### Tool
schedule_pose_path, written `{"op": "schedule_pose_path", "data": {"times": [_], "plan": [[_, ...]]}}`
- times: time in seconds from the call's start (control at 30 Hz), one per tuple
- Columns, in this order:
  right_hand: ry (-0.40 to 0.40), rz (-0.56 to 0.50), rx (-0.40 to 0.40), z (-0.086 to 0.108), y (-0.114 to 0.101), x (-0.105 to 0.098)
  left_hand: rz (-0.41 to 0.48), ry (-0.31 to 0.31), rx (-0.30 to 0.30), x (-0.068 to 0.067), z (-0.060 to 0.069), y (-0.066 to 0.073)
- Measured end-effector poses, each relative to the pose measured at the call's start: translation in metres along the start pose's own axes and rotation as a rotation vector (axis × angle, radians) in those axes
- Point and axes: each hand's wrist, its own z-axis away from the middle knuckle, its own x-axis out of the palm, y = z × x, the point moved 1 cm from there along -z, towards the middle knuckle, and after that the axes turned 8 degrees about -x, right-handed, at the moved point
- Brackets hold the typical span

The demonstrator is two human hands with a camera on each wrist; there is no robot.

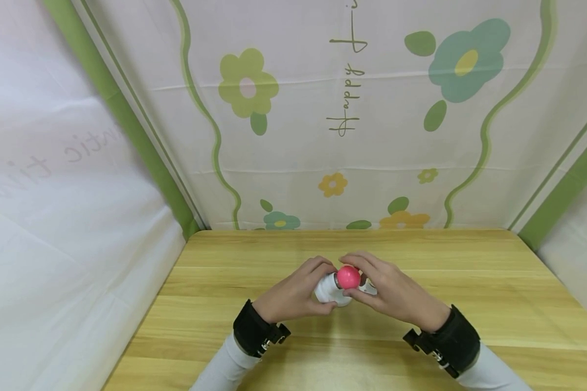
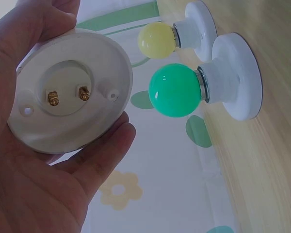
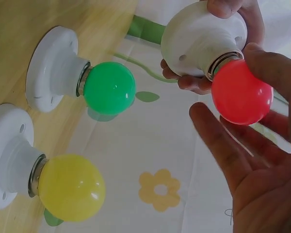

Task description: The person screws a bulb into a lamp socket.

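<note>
A red light bulb (image 3: 242, 92) sits with its metal neck in the mouth of a white lamp holder (image 3: 179, 41). My left hand (image 1: 295, 290) grips this holder by its round base, and two brass screws show on its underside (image 2: 68, 73) in the left wrist view. Around the bulb curve the fingers of my right hand (image 1: 391, 288). One digit touches the bulb near its neck, while another, stretched out straight, stands a little apart from it in the right wrist view. Whether the bulb's thread is fully seated is hidden.
Two more white lamp holders stand on the wooden table (image 1: 215, 326), one with a green bulb (image 2: 174, 90), one with a yellow bulb (image 3: 72, 187). From the head, my hands mostly cover them. A flower-print curtain (image 1: 293, 141) hangs behind the table's far edge.
</note>
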Motion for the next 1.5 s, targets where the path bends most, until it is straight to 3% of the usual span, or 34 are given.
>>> {"op": "schedule_pose_path", "data": {"times": [0.3, 0.53, 0.83, 1.2, 1.5], "plan": [[-0.007, -0.001, -0.040, -0.0011, -0.0012, -0.0016, 0.009, -0.007, -0.019, 0.0000, -0.0002, 0.0000], [-0.024, 0.012, -0.028, -0.0027, -0.0040, -0.0036, 0.019, -0.011, -0.023, 0.0010, -0.0002, -0.0009], [0.006, 0.028, -0.051, -0.0002, -0.0016, -0.0021, 0.003, -0.010, -0.014, 0.0012, 0.0004, -0.0010], [-0.008, 0.075, -0.031, 0.0018, 0.0002, -0.0023, 0.003, 0.000, -0.006, 0.0007, 0.0011, -0.0006], [-0.010, 0.060, -0.005, 0.0030, 0.0022, -0.0032, 0.061, -0.010, -0.002, 0.0004, -0.0003, -0.0008]]}}
